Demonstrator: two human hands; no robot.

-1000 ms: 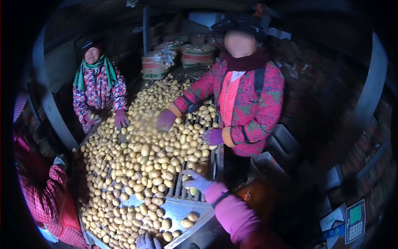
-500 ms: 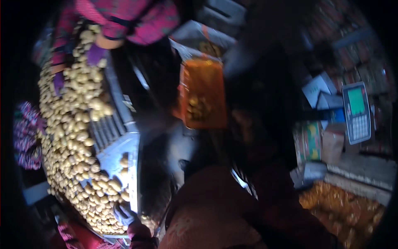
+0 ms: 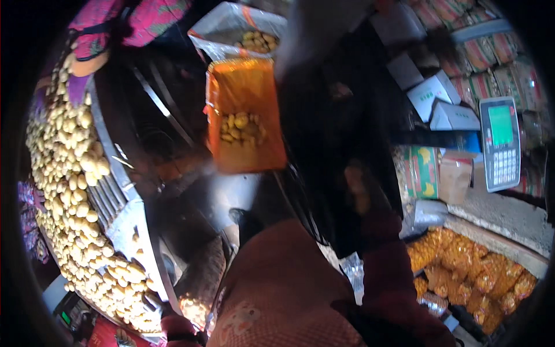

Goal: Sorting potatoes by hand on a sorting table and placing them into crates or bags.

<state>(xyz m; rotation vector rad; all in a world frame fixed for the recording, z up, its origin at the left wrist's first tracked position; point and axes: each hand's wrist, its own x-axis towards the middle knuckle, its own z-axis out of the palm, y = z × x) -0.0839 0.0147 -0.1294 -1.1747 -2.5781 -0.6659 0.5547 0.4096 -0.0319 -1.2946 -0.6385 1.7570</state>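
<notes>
Orange mesh bag: one, hanging open at the centre of the view, mouth upward; bright orange netting, boxy in shape, lit from behind.
Potatoes in the bag: a small heap, roughly a dozen or so, pale yellow, sitting low inside; the rest of the bag is slack.
Second sack: one, pale and translucent with an orange edge, just above the orange mesh bag, a few potatoes showing inside.
Sorting bench: one long grey metal bench with slatted rollers, running down the left side.
Potatoes on the bench: far too many to count, a thick yellow carpet from top left to bottom left.
Co-worker's gloved hand: one purple glove, resting on the potatoes at the top left, pink patterned sleeve above it.
Person's left hand: low at the bottom edge, beside the end of the bench; fingers too dark to read, so I cannot tell whether they are clenched or released.
Person's right hand: not visible, lost in shadow.
Weighing scale: one, grey with a green screen and keypad, at the right.
Filled orange bags: several, piled at the lower right.
Cardboard boxes: two white, near the scale.
</notes>
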